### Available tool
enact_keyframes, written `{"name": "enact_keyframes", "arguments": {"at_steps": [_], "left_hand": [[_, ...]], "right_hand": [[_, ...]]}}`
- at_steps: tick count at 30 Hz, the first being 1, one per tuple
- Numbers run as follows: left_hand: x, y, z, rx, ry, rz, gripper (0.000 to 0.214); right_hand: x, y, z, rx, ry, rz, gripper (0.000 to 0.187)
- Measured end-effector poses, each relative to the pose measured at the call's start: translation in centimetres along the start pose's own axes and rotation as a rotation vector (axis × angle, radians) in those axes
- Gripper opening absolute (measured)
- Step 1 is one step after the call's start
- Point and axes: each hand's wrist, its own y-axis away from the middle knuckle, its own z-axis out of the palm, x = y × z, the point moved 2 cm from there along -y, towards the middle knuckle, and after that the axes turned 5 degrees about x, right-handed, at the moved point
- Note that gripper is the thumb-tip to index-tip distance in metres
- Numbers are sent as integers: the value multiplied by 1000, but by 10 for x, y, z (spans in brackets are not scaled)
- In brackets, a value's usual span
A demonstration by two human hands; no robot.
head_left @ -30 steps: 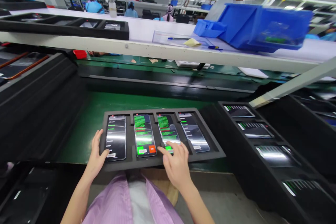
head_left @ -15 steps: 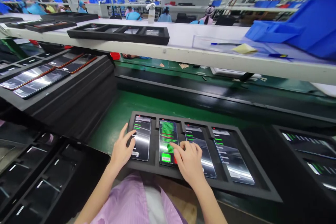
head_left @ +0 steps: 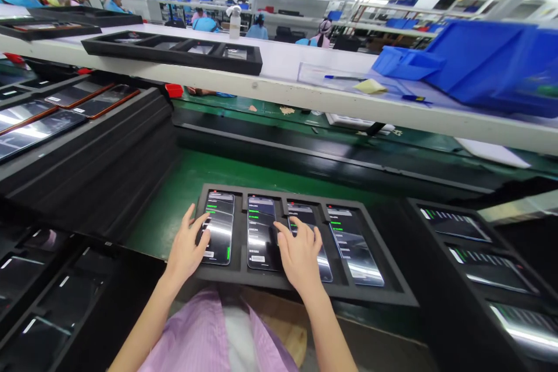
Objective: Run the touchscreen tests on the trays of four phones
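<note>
A black foam tray (head_left: 305, 285) lies on the green belt in front of me with several phones in its slots, screens lit. My left hand (head_left: 187, 247) rests at the tray's left edge, fingers spread, thumb touching the leftmost phone (head_left: 218, 233). My right hand (head_left: 300, 256) lies over the third phone (head_left: 310, 232), fingers stretched out, with its thumb side against the second phone (head_left: 260, 231). The fourth phone (head_left: 354, 244) at the right lies untouched. Neither hand holds anything.
Stacked black trays with phones stand at the left (head_left: 65, 128) and at the right (head_left: 479, 267). A white shelf (head_left: 305, 93) above the belt bears another black tray (head_left: 174, 52), blue bins (head_left: 479, 58) and a pen. Other workers sit far behind.
The view has swung left and back a little. My right hand has moved from the third phone's lower end to the second, then up over the third; the second phone's green list has gone dark.
</note>
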Motion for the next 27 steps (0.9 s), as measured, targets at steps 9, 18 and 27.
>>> {"name": "enact_keyframes", "arguments": {"at_steps": [9,18,27], "left_hand": [[0,-1,-1,-16,-4,-42,45],[-10,-4,2,55,-11,-21,46],[-27,-9,8,70,69,-51,48]], "right_hand": [[43,14,-6,-9,104,176,48],[78,24,-20,129,174,416,53],[99,28,-26,72,233,493,54]]}}
